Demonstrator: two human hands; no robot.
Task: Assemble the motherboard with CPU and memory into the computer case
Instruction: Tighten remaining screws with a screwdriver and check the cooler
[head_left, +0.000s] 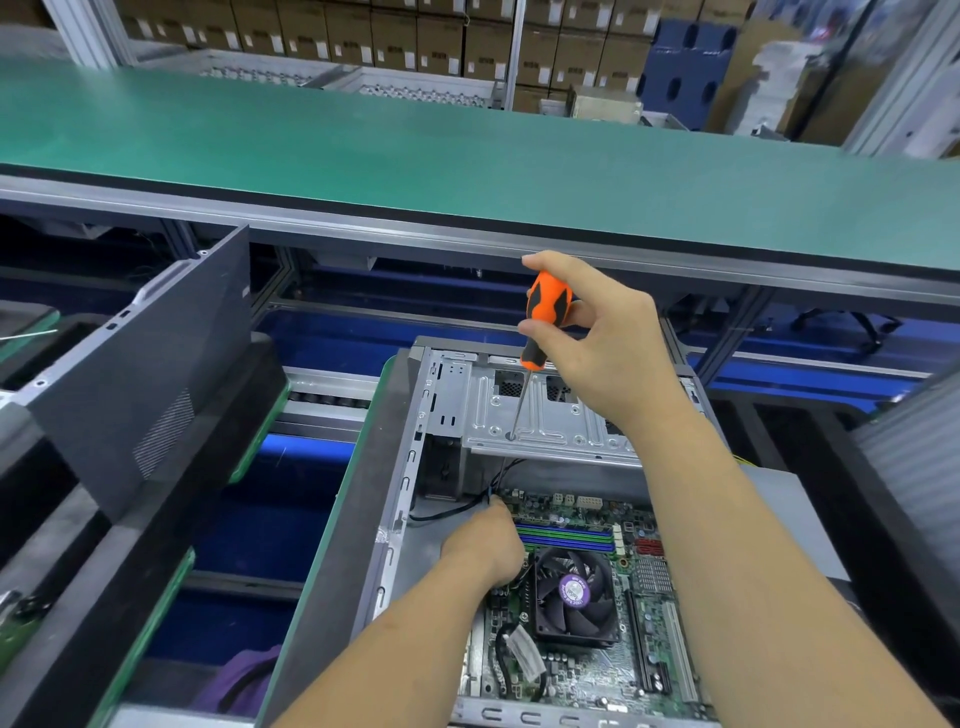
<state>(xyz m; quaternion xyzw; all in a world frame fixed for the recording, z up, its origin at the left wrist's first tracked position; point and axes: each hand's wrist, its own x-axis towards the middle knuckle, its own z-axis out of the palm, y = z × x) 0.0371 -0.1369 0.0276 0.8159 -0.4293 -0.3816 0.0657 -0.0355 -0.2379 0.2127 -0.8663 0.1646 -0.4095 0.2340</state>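
Note:
An open grey computer case (415, 467) lies flat in front of me. Inside it sits the motherboard (582, 670), with blue and green memory sticks (566, 538) and a black CPU fan (574, 595) bearing a purple label. My right hand (602, 343) grips an orange-and-black screwdriver (545, 317) upright, its tip resting in a hole of the metal drive bracket (545, 415). My left hand (491, 540) reaches down to the board's upper left corner, fingers pinched at thin black wires (498, 473); what they hold is hidden.
A dark case side panel (150, 384) leans upright at the left. A long green conveyor shelf (415, 145) runs across behind the case, with stacked cartons (415, 41) beyond. Blue bins sit below the bench at left.

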